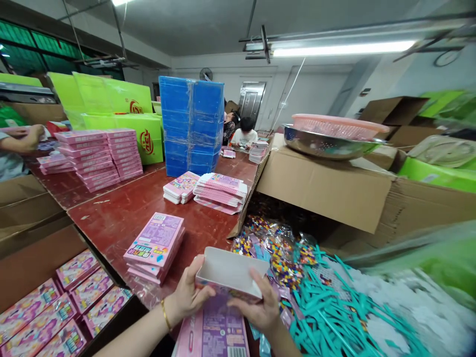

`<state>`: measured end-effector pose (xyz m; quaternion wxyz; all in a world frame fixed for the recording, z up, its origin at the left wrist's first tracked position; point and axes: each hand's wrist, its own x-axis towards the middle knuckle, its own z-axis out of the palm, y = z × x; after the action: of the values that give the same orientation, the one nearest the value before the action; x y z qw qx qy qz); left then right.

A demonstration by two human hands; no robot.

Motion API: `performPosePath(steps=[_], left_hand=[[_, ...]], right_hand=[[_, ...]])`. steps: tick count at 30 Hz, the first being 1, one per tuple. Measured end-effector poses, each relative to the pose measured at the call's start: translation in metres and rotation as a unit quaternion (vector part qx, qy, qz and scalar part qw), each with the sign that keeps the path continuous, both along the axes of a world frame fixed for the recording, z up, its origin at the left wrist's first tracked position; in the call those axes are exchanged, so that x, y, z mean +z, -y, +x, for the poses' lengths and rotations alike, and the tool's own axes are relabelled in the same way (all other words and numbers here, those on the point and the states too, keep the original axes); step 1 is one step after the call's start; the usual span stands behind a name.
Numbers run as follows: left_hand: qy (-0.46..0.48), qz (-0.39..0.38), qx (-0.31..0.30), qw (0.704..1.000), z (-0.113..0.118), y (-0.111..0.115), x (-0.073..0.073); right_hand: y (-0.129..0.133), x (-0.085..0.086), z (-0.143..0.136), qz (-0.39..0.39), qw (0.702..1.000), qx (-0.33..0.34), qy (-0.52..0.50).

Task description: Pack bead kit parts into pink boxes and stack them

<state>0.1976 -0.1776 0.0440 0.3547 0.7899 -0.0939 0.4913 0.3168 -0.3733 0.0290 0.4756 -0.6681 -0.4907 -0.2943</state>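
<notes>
Between my two hands is an open pink cardboard box (232, 270), its white inside facing up toward me. My left hand (191, 292) grips the box's left end, thumb in front and fingers behind. On the right end, my right hand (262, 302) has its fingers at the rim and its thumb on the front. Below the box, partly covered by it, lies a printed pink and purple box or carton (215, 334) with a barcode. A small stack of pink boxes (156, 245) sits on the red table left of my hands.
Flat cartons (219, 191) and a blue bin (191, 124) stand farther back. Packed boxes (84, 292) fill a carton at lower left. At right are teal plastic pieces (327, 317), bags of coloured beads (278, 248) and a colander (327, 141). Other people (245, 134) sit beyond.
</notes>
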Motion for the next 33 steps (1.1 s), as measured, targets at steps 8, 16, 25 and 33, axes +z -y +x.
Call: performPosePath(steps=[8, 16, 25, 33], left_hand=[[-0.048, -0.025, -0.056, 0.997, -0.018, 0.001, -0.004], [0.024, -0.038, -0.111, 0.993, -0.013, -0.004, -0.005], [-0.054, -0.032, -0.087, 0.994, -0.025, 0.001, 0.013], [0.015, 0.041, -0.092, 0.995, -0.023, -0.006, -0.009]], right_hand=[[-0.003, 0.005, -0.028, 0.007, 0.995, 0.09, -0.032], [-0.003, 0.027, -0.013, -0.033, 0.992, 0.113, 0.035], [0.001, 0.073, -0.025, -0.148, 0.948, 0.214, -0.181], [0.002, 0.064, -0.016, -0.151, 0.952, 0.233, -0.128]])
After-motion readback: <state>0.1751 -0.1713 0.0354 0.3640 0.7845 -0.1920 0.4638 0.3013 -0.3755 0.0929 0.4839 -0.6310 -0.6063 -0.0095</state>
